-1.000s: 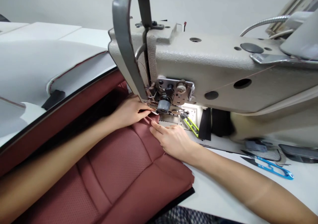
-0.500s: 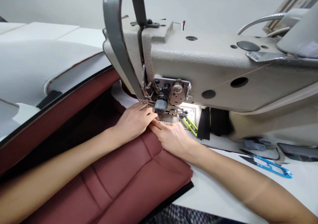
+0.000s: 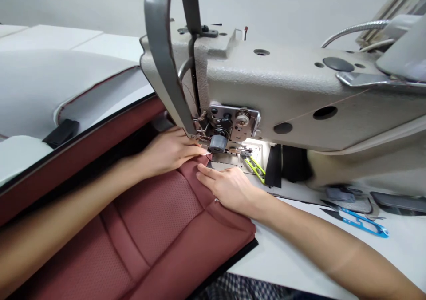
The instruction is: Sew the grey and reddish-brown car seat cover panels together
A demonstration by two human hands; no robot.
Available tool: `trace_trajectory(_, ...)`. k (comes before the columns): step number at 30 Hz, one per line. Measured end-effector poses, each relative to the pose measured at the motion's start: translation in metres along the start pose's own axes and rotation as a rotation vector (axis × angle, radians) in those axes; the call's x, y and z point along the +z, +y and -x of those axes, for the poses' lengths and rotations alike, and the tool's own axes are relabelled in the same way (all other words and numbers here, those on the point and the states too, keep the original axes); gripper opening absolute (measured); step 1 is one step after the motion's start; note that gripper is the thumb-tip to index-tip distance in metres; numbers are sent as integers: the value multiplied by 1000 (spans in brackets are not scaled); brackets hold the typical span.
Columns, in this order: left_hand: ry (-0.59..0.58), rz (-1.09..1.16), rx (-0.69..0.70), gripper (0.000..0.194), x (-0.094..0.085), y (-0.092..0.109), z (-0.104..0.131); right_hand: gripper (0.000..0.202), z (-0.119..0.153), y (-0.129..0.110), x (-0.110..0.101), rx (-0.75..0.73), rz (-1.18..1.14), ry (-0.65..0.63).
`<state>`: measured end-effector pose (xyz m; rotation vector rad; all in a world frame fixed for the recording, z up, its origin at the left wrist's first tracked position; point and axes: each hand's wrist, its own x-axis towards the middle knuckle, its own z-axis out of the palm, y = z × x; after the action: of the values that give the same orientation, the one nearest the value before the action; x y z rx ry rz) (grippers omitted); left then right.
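A dark red seat cover [image 3: 159, 207] with perforated panels and black edging lies under the head of a sewing machine [image 3: 266, 82]. My left hand [image 3: 171, 149] grips the cover's upper edge close to the presser foot area, with its fingertips partly behind the machine's head. On the cover just right of it, my right hand [image 3: 229, 187] rests with index and middle fingers stretched out flat; its other fingers are partly hidden. The two hands are apart, with a strip of red material between them. The needle itself is hidden.
Yellow-green thread snips [image 3: 254, 167] lie by the lit machine bed. Blue thread snips [image 3: 361, 220] rest on the white table [image 3: 299, 242] to the right. Black strips [image 3: 286, 163] hang near the machine's arm. Pale grey material [image 3: 96, 87] with a red-stitched edge lies at left.
My hands have drawn apart: the left slid leftward along the cover, and the right's fingertips dropped slightly away from the presser foot area. The cover has shifted a little.
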<state>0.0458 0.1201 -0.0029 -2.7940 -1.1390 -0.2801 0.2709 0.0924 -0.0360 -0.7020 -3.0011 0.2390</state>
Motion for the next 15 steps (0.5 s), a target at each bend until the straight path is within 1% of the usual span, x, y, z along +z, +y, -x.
trace_trajectory(2,-49,-92,3,27,-2,17,-2,53,-2,-1,0,8,-2,2)
trace_trajectory(4,-105,-136,-78,25,0,33,-4,49,-4,-2,-2,18,-11,5)
trace_trajectory(6,-135,-106,-158,24,3,43,-5,45,-4,-2,-4,24,-30,2)
trace_trajectory(8,-136,-36,-192,24,6,45,-5,43,-4,-1,-6,25,-54,1)
trace_trajectory(10,-116,18,-200,27,7,44,-4,43,-4,1,-7,26,-84,1)
trace_trajectory(12,-104,30,-199,30,7,42,-3,43,-3,5,-6,29,-120,13)
trace_trajectory(15,-106,6,-214,32,10,41,-3,43,-2,12,-2,38,-183,82)
